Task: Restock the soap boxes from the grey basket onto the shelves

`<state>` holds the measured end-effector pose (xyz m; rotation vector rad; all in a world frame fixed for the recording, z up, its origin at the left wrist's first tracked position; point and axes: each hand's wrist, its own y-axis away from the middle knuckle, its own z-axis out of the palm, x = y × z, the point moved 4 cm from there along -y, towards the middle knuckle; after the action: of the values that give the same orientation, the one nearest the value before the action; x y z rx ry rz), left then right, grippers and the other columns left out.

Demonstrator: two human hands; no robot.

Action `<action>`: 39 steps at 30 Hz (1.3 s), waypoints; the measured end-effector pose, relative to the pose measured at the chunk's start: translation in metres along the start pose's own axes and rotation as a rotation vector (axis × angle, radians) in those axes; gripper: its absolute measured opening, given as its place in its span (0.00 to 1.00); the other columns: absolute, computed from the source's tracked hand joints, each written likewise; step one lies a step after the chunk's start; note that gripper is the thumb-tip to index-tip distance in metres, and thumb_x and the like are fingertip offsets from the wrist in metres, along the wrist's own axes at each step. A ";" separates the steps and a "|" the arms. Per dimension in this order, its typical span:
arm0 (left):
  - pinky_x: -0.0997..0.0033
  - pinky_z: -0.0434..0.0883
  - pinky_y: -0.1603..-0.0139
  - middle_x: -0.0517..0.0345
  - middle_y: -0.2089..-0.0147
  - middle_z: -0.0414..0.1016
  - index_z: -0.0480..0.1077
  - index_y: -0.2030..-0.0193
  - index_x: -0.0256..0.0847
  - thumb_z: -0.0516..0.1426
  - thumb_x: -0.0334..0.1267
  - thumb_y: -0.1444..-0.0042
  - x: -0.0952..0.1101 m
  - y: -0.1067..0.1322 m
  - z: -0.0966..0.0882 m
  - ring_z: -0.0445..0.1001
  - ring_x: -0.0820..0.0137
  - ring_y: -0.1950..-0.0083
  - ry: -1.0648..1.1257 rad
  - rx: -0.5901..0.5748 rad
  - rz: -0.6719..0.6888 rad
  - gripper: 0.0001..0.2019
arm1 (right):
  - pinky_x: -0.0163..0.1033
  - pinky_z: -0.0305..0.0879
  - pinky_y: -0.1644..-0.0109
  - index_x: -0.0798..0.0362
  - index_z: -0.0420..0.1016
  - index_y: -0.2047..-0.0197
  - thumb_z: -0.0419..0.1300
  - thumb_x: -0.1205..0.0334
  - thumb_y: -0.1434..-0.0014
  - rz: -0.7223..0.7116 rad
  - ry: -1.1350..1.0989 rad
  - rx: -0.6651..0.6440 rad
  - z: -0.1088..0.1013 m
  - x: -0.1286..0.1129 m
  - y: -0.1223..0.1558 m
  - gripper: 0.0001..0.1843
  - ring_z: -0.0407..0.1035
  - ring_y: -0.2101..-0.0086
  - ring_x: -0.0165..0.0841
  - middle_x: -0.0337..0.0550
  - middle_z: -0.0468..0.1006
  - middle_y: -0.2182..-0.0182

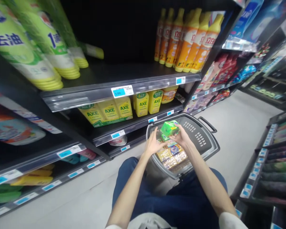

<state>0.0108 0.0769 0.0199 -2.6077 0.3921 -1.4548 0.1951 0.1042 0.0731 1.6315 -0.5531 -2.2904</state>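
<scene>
A small bright green pack (pixel 169 128) with a yellow label is between my two hands, above the basket. My right hand (pixel 181 137) grips its right side, with the fingers bent around the lower edge. My left hand (pixel 153 143) is at its left, thumb and fingers spread apart; I cannot tell whether the fingertips touch the pack. Below the hands is a grey shopping basket (pixel 211 152), standing on the floor between my knees. Gold packages (pixel 173 156) in shiny clear wrap lie inside it. Another green surface shows just beneath the held pack, partly hidden by my hands.
Shelves (pixel 92 87) run along the left and front. They carry orange bottles (pixel 188 41), yellow AXE bottles (pixel 141 103) and large green bottles (pixel 21 44). The basket's handle (pixel 207 124) sticks out on the far side. Another shelf rack (pixel 264 159) borders the aisle floor (pixel 248 127) at right.
</scene>
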 end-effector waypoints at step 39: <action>0.55 0.70 0.30 0.44 0.30 0.67 0.58 0.28 0.43 0.68 0.42 0.48 -0.008 0.011 -0.006 0.69 0.57 0.30 -0.014 0.167 0.109 0.42 | 0.46 0.71 0.45 0.47 0.68 0.38 0.77 0.68 0.65 -0.690 0.742 -0.236 0.030 -0.014 0.011 0.50 0.74 0.52 0.44 0.42 0.78 0.51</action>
<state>-0.0002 0.0686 0.0142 -2.4253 0.3875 -1.3707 0.1713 0.1050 0.0988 2.5847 0.5001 -1.7518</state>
